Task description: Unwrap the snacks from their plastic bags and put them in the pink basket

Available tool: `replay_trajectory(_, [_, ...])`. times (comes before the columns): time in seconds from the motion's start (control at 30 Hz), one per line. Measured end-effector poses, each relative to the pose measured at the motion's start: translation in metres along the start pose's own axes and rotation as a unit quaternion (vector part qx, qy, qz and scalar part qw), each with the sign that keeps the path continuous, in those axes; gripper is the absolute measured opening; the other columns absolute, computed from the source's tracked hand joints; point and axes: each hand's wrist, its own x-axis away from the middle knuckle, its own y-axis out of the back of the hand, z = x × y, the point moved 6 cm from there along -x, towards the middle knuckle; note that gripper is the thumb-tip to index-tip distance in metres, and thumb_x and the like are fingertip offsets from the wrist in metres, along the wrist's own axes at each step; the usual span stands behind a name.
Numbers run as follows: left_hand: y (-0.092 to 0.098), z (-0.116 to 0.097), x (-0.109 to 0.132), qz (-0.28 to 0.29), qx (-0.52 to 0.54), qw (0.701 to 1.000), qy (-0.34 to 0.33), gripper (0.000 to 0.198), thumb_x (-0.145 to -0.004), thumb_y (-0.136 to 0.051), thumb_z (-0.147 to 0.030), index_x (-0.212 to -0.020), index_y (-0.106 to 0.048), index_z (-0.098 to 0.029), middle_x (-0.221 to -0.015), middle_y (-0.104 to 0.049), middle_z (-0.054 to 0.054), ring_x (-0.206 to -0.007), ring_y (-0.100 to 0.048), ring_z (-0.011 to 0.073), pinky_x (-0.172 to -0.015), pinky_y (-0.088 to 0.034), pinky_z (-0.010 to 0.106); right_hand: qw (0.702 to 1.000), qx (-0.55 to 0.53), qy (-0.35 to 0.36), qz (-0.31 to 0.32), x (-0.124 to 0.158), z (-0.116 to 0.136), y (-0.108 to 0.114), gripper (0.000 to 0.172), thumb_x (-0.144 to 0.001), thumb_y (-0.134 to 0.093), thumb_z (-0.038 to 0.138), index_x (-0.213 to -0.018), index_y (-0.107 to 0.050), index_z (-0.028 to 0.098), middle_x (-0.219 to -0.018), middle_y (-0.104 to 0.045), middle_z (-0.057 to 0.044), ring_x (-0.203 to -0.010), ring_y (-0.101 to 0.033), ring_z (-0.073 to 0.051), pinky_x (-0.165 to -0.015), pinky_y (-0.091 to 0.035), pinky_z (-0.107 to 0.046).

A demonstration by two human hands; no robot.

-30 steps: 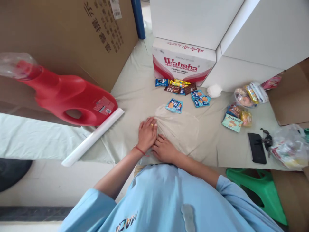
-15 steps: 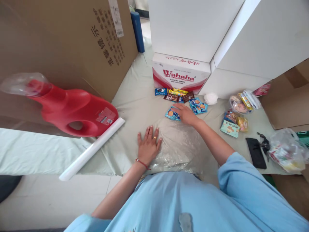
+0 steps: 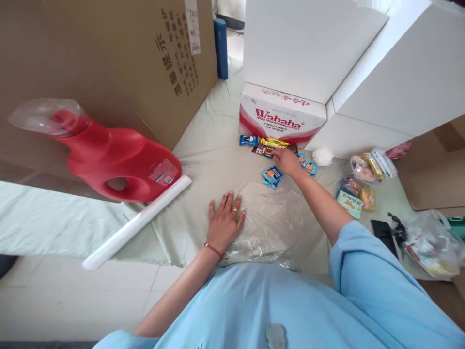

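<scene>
My left hand (image 3: 224, 224) lies flat with spread fingers on the cloth, at the left edge of a clear plastic bag (image 3: 271, 220). Up by the Wahaba-style carton's foot, my right hand (image 3: 286, 161) has its fingers bent together on a brown snack packet (image 3: 263, 151); the fingertips are partly hidden. Blue biscuit packets (image 3: 272, 175) lie in a small stack just below that hand, apart from it. More blue packets (image 3: 308, 165) show behind the wrist. A dark blue packet (image 3: 248, 140) and yellow wrapped snacks (image 3: 274, 142) lie beside the brown packets.
A red detergent bottle (image 3: 123, 160) and a white roll (image 3: 138, 223) lie left, by a large cardboard box (image 3: 145, 63). Behind the snacks stands a red-and-white water carton (image 3: 283, 114). Right are crumpled tissue (image 3: 322, 156), other snacks (image 3: 350, 202), a black phone (image 3: 383, 235) and a plastic bag (image 3: 434, 242).
My right hand has left the blue biscuit packets, which now lie stacked nearer me, and moved up to the brown packets. My left hand stays flat. The view has shifted slightly.
</scene>
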Motion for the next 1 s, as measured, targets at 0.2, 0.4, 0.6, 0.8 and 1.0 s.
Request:
replay_trajectory(0.2, [0.003, 0.0, 0.0, 0.007, -0.021, 1.0, -0.004, 0.059, -0.109, -0.031, -0.046, -0.164, -0.042, -0.028, -0.173, -0.037, 0.014, -0.161, -0.033, 0.0322, -0.13, -0.013, 0.069, 0.998, 0.067, -0.011, 0.018, -0.029, 0.032, -0.016, 0.049, -0.101, -0.054, 0.026, -0.145, -0.059, 0.006, -0.147, -0.059, -0.027, -0.136, -0.051, -0.042, -0.109, -0.045, -0.053])
replay_trajectory(0.4, [0.003, 0.0, 0.0, 0.001, -0.001, 1.0, -0.004, 0.058, -0.108, -0.034, -0.046, -0.164, -0.041, -0.03, -0.172, -0.039, 0.013, -0.161, -0.034, 0.032, -0.131, -0.013, 0.068, 0.997, 0.079, 0.019, 0.011, -0.018, 0.025, -0.006, 0.044, -0.107, -0.032, 0.016, -0.134, -0.066, 0.006, -0.131, -0.07, -0.024, -0.127, -0.059, -0.036, -0.112, -0.041, -0.05])
replay_trajectory(0.6, [0.003, 0.0, 0.001, -0.007, 0.01, 1.0, -0.005, 0.056, -0.108, -0.036, -0.044, -0.16, -0.048, -0.026, -0.171, -0.041, 0.015, -0.159, -0.037, 0.0324, -0.132, -0.012, 0.067, 1.0, -0.018, 0.016, -0.003, -0.016, -0.068, 0.039, 0.046, -0.104, -0.039, 0.022, -0.136, -0.069, 0.011, -0.131, -0.073, -0.018, -0.121, -0.065, -0.031, -0.107, -0.049, -0.042])
replay_trajectory(0.8, [0.001, -0.001, 0.001, -0.038, -0.021, 0.999, -0.009, 0.054, -0.109, -0.035, -0.041, -0.154, -0.056, -0.02, -0.168, -0.045, 0.016, -0.158, -0.04, 0.0321, -0.131, -0.016, 0.066, 0.996, -0.037, 0.006, -0.081, -0.021, -0.122, 0.047, 0.043, -0.1, -0.042, 0.027, -0.123, -0.077, 0.016, -0.119, -0.076, -0.015, -0.111, -0.065, -0.032, -0.104, -0.052, -0.047])
replay_trajectory(1.0, [0.0, 0.002, 0.002, -0.048, -0.018, 0.999, -0.014, 0.051, -0.108, -0.039, -0.04, -0.151, -0.059, -0.022, -0.165, -0.05, 0.015, -0.156, -0.043, 0.0322, -0.131, -0.02, 0.063, 0.996, -0.047, 0.024, -0.071, -0.022, -0.13, 0.019, 0.05, -0.102, -0.036, 0.03, -0.131, -0.074, 0.014, -0.119, -0.072, -0.018, -0.112, -0.061, -0.034, -0.107, -0.049, -0.052])
